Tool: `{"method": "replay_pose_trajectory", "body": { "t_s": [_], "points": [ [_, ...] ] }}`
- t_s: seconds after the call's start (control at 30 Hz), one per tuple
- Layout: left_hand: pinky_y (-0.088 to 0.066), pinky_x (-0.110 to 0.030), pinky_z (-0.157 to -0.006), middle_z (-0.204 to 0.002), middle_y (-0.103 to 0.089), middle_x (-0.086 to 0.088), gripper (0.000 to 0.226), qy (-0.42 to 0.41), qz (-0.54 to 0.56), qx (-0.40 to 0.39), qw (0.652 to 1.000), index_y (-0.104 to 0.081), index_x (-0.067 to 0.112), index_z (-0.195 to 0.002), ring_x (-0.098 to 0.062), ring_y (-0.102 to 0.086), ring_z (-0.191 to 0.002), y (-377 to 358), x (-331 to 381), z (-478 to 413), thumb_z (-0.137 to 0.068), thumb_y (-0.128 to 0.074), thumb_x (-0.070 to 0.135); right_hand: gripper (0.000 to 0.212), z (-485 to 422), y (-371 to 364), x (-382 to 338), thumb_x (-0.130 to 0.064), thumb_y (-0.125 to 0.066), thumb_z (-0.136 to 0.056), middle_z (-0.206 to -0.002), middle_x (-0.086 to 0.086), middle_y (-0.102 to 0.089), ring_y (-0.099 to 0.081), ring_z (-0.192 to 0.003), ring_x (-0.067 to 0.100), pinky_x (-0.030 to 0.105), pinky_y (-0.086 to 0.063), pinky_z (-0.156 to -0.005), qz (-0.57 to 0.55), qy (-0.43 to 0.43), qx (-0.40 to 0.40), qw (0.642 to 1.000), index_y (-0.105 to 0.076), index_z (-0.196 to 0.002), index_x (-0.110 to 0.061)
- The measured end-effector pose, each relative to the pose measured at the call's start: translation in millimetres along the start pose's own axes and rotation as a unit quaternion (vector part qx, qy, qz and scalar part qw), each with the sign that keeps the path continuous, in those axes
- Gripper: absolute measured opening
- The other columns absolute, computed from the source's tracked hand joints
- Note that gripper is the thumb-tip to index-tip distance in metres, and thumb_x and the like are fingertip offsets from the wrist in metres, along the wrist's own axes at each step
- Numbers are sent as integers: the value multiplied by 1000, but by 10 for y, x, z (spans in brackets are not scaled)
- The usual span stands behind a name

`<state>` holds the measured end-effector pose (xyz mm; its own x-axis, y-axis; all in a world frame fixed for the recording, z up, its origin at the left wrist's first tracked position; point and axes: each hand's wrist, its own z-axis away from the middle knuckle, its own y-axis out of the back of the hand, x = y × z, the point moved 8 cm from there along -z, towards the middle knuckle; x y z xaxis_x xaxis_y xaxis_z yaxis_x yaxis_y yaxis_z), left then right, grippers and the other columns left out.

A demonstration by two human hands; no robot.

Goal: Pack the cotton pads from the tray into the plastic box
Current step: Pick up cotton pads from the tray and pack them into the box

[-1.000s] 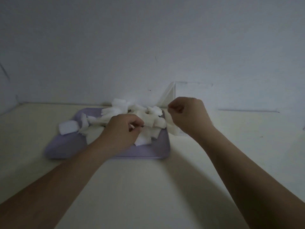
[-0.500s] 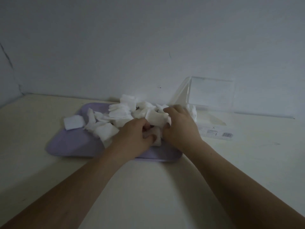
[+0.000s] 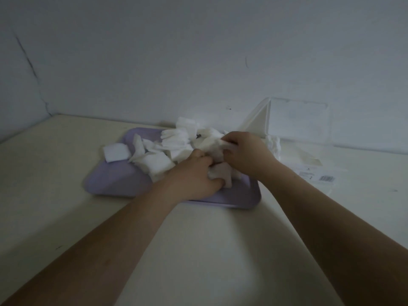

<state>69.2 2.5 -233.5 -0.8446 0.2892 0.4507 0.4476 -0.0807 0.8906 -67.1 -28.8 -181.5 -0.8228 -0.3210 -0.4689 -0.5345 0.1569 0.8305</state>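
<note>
A lilac tray lies on the cream table and carries a loose heap of white square cotton pads. One pad overhangs the tray's left rim. My left hand rests on the tray's near right part, its fingers closed on pads. My right hand is beside it, pinching a pad at the heap's right side. The clear plastic box stands open to the right of the tray, against the wall, with a few pads at its left end.
The table meets a pale wall behind the tray and box. A clear flat lid or wrapper with a barcode label lies on the table to the right of the tray. Both forearms reach in from the bottom edge.
My right hand came from the box side down onto the heap and closed on a pad beside my left hand. The camera view shifted, showing the box more fully.
</note>
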Motion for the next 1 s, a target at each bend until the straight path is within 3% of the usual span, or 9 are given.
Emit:
{"method": "replay_pose_trajectory", "body": {
  "t_s": [0.1,0.23,0.37,0.5,0.6,0.7,0.83,0.93,1.0],
  "points": [
    [-42,-32,-97,-138,-48,2,61,7,-10,17,1000,-58,28,-124,-20,-52,-123,22,-4,15,-76,-63,66,12,133,220,-5,-9,-62,-83,-70,-6,-65,-63,-69,3,12,-41,-56,-82,-12,73,994,-66,-82,-21],
    [-57,-41,-76,-88,-68,5,31,-11,139,77,987,-61,21,-89,-16,-66,-84,145,31,57,-74,-80,41,19,484,237,118,2,-60,-84,-83,18,-77,-77,-73,27,36,-62,-61,-389,-93,59,915,-74,-95,-6],
    [-45,-17,-49,-63,-65,15,22,2,310,128,942,-66,24,-84,3,-55,-54,258,14,77,-74,-86,22,16,765,133,357,2,-72,-88,-97,26,-77,-76,-85,34,45,-65,-76,-495,-160,39,853,-75,-104,2],
    [-40,-25,-46,-78,-71,2,30,40,512,63,856,-74,22,-96,-14,-58,-68,118,44,58,-67,-82,20,11,856,57,514,-1,-72,-91,-96,24,-77,-74,-87,32,45,-63,-83,-527,-166,72,831,-77,-101,-3],
    [-47,-27,-54,-95,-75,-7,37,35,563,26,825,-74,16,-105,-17,-64,-78,11,82,54,-68,-79,15,15,839,39,539,-5,-73,-85,-94,21,-78,-75,-85,31,42,-62,-81,-561,-148,50,813,-79,-98,-7],
    [-53,-29,-58,-98,-75,-11,43,14,601,-2,799,-67,4,-112,-17,-70,-81,-36,118,52,-71,-80,10,23,823,30,565,-4,-69,-79,-94,27,-75,-70,-81,30,46,-56,-80,-532,-138,23,835,-79,-99,-6],
    [-57,-33,-63,-102,-76,-15,49,-14,600,-29,799,-69,4,-111,-22,-72,-83,-72,157,56,-68,-87,20,23,827,60,560,-1,-71,-83,-95,25,-77,-71,-79,30,50,-59,-80,-493,-115,45,861,-79,-103,-9],
    [-55,-32,-65,-106,-76,-16,46,-25,584,-36,811,-76,9,-108,-23,-69,-85,-81,169,56,-68,-88,28,18,843,121,562,-3,-80,-84,-90,15,-80,-73,-74,21,31,-59,-65,-496,-105,78,858,-80,-101,-10],
    [-50,-29,-62,-105,-76,-14,40,-23,563,-32,825,-79,14,-104,-21,-63,-83,-84,169,69,-69,-88,30,17,865,134,563,-7,-83,-83,-90,11,-81,-72,-74,16,27,-56,-63,-481,-101,85,866,-82,-98,-13]
  ]
}}
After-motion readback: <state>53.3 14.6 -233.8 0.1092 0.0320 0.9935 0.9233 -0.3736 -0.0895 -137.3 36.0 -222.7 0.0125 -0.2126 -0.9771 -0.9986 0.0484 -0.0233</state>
